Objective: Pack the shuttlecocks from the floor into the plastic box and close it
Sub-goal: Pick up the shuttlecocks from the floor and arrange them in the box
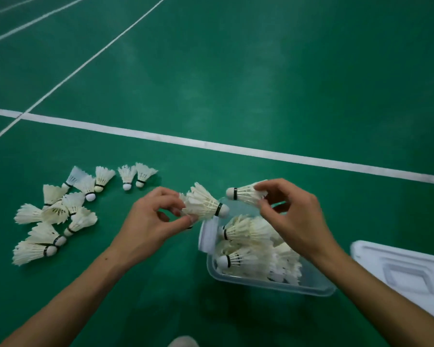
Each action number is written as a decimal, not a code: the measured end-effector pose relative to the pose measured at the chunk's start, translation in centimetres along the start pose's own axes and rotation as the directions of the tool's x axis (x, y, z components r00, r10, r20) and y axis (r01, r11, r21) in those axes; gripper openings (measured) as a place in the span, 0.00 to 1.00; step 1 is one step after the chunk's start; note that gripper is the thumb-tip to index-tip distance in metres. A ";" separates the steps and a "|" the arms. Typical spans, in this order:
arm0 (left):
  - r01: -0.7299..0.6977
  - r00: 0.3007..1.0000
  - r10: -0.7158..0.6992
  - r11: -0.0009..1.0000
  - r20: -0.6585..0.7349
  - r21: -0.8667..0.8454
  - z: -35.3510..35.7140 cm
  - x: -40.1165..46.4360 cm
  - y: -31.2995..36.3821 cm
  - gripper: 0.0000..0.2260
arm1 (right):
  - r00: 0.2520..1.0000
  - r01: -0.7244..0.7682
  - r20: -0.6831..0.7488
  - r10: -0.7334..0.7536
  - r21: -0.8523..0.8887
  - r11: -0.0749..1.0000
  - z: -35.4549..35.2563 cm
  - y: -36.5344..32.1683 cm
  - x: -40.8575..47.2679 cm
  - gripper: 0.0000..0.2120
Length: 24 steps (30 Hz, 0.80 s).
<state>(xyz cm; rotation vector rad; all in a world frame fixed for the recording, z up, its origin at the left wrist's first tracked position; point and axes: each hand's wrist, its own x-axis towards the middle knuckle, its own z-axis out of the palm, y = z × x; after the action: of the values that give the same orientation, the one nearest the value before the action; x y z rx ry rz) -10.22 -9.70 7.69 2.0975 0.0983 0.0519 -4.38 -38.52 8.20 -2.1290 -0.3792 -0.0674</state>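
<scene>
On the green court floor at left lies a loose heap of white feathered shuttlecocks, well apart from the box; the left hand pinches one feather shuttlecock by its skirt, cork toward the clear plastic box; the right hand pinches another shuttlecock above it; best lay both cork-first beside those inside, feathers uncrushed; the white lid waits at right.
</scene>
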 end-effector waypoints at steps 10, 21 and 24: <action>0.082 0.995 -0.071 0.979 0.066 -0.188 7.2 0.6 1.3 0.09 | 0.989 -0.126 -0.104 0.109 -0.173 0.977 -5.2 6.6 -7.1 0.14; 0.042 0.995 -0.039 0.999 0.087 -0.024 10.1 1.4 1.5 0.08 | 0.993 -0.107 0.033 0.117 -0.219 0.970 -2.1 9.0 -6.6 0.13; -0.001 0.996 -0.002 1.000 0.084 0.030 10.8 1.5 1.2 0.08 | 0.979 -0.171 0.087 0.186 -0.157 0.973 -0.6 9.5 -6.1 0.13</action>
<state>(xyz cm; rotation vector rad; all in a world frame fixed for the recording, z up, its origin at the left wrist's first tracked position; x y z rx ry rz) -7.78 -19.45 3.26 2.1265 0.0491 -0.0387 -7.34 -45.33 -0.31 -2.3117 -0.2462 0.1197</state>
